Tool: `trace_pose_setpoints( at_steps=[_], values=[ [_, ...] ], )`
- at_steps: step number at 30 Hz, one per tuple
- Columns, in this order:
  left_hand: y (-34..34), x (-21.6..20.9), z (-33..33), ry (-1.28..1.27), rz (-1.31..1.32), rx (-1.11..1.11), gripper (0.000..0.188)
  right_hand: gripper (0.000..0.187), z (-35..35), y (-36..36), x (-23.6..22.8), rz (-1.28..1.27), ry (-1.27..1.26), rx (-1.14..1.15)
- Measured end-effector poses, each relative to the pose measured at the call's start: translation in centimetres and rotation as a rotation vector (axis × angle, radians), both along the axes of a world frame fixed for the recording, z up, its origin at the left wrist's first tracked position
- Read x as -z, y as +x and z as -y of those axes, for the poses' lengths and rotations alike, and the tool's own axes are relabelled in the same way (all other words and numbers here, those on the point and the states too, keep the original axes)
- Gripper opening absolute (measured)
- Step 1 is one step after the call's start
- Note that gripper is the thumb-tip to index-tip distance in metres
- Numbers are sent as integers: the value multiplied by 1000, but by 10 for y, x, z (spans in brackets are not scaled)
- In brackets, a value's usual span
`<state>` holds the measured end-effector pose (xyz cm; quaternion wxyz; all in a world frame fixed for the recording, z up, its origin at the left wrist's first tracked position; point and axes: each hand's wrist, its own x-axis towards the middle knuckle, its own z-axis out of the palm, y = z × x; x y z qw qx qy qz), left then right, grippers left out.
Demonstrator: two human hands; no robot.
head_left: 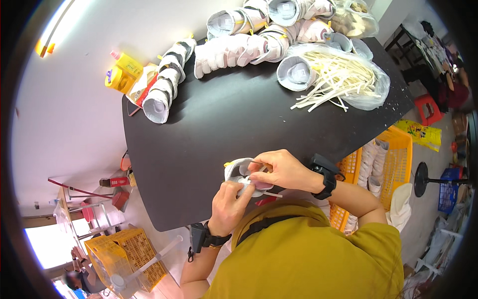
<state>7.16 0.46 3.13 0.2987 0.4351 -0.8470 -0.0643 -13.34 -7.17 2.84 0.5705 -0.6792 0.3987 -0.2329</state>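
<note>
My left grip (227,207) and right grip (286,172) both pinch a pale shoe (232,174); its lining (245,168) is grey, its tab (228,164) yellow; a white strip (274,195) protrudes.

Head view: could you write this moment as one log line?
left hand: touching shoe | right hand: at same shoe's opening | table: rows of shoes, pale strips

- A yellow bottle (130,65) stands far left.
- A red stool (428,110) stands far right.
- A blue basket (448,192) sits right.
- Yellow crates (141,251) stand near left.
</note>
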Motion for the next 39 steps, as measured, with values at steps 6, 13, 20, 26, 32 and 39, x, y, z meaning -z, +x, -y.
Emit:
trace_pose_setpoints(
  at_steps=[6,13,20,26,32,39],
  values=[
    [-4,4,-3,-18,34,44,35,31,-1,2,8,-142,-194,-117],
    [0,8,-3,52,-50,-124,30,14,13,-5,11,292,35,372],
    [2,8,-1,24,36,-68,28,12,-2,3,-5,293,-439,170],
    [4,15,7,5,-106,-171,28,15,-13,-11,-7,233,-422,223],
    [2,4,14,703,-1209,-503,9,30,-54,1,-3,304,327,137],
    [-12,6,7,967,-1501,-501,16,40,-53,33,16,758,866,198]
  ],
)
